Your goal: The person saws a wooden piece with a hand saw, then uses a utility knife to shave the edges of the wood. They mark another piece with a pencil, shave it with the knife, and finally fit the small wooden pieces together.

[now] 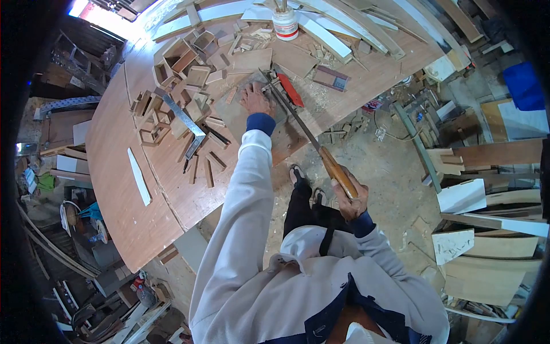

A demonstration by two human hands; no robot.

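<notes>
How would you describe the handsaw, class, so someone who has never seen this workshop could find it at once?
Find the large wooden worktable, then its near edge. The handsaw slants across that edge, wooden handle in the right hand, blade beside the left hand. Its long, narrow blade sets it apart from the short red object beside it.

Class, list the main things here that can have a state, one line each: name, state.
Saw: gripped by its handle
Right hand: closed around that handle
Left hand: fingers spread, palm down
White jar: upright, sticks poking out
Metal square: lying across wooden pieces
White strip: lying flat
</notes>
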